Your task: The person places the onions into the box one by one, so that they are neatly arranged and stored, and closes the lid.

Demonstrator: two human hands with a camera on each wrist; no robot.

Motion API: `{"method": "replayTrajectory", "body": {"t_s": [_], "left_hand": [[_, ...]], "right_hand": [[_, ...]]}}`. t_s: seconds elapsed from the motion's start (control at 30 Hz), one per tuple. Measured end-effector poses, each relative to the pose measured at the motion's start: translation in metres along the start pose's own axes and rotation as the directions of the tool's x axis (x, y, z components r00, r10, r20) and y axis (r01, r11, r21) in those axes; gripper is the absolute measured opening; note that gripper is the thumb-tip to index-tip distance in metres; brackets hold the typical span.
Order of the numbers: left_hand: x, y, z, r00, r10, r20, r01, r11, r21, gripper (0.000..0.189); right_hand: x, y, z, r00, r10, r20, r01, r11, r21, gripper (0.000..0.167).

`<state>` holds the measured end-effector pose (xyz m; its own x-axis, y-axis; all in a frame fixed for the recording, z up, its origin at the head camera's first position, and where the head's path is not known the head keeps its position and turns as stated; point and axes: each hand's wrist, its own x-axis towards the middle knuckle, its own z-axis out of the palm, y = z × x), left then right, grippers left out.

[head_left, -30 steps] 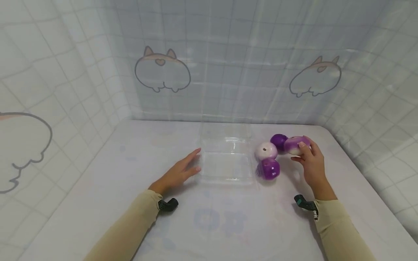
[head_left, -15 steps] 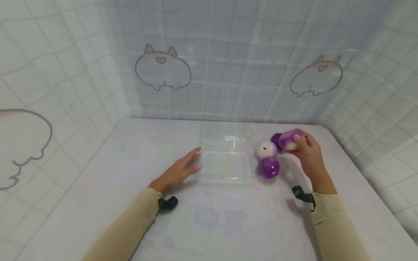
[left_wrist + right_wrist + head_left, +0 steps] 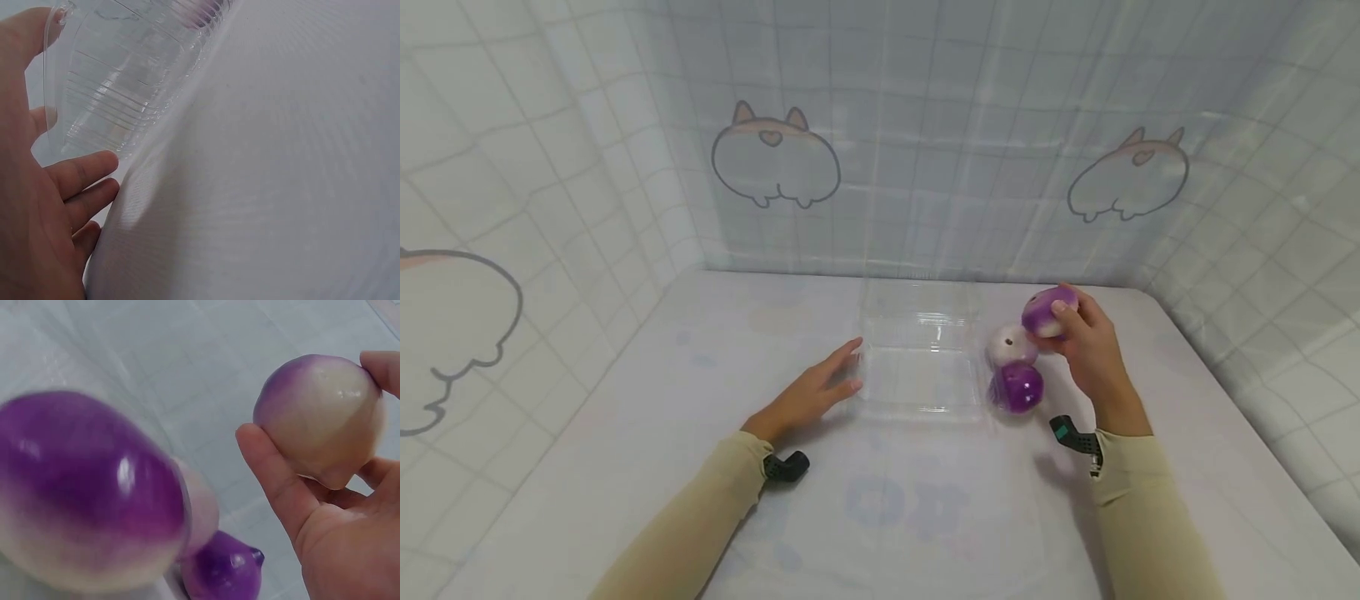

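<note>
My right hand [image 3: 1092, 348] holds a purple-and-white turnip [image 3: 1040, 313] between thumb and fingers, raised over the others. The right wrist view shows its pale pointed underside. Below it sit a pale turnip [image 3: 1009, 343] and a front purple turnip [image 3: 1018, 388], close together. A small dark purple turnip [image 3: 226, 569] appears in the right wrist view but is hidden in the head view. My left hand [image 3: 805, 397], its fingers spread, rests at the left edge of a clear plastic container [image 3: 917, 382]. Its thumb and a finger meet the rim in the left wrist view.
The container's hinged lid [image 3: 919, 302] lies folded back toward the rear wall. A white patterned cloth [image 3: 895, 517] covers the table. Tiled-print curtains [image 3: 925, 150] stand around the back and sides. The turnips sit just right of the container.
My right hand has lifted the turnip and carried it leftward, now covering the dark purple one behind. My left hand has stayed at the container.
</note>
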<state>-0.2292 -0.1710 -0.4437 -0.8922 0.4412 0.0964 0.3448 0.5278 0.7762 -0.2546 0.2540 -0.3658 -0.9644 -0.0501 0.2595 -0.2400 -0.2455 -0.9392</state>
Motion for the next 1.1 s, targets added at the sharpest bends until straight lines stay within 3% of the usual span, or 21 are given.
{"method": "replayTrajectory", "body": {"t_s": [0.3, 0.7, 1.1], "left_hand": [[0.001, 0.001, 0.002, 1.0, -0.004, 0.008, 0.004, 1.0, 0.011, 0.073], [-0.002, 0.002, -0.002, 1.0, -0.021, 0.005, 0.021, 0.999, 0.037, 0.072], [0.0, 0.003, 0.0, 1.0, -0.031, 0.004, 0.031, 0.999, 0.022, 0.071]], "right_hand": [[0.004, 0.004, 0.013, 0.999, 0.024, 0.041, -0.022, 0.999, -0.046, 0.04], [0.008, 0.007, 0.035, 0.991, 0.109, 0.073, -0.097, 0.983, -0.153, 0.054], [0.01, 0.01, 0.056, 0.963, 0.203, 0.176, -0.166, 0.965, -0.204, 0.059]]}}
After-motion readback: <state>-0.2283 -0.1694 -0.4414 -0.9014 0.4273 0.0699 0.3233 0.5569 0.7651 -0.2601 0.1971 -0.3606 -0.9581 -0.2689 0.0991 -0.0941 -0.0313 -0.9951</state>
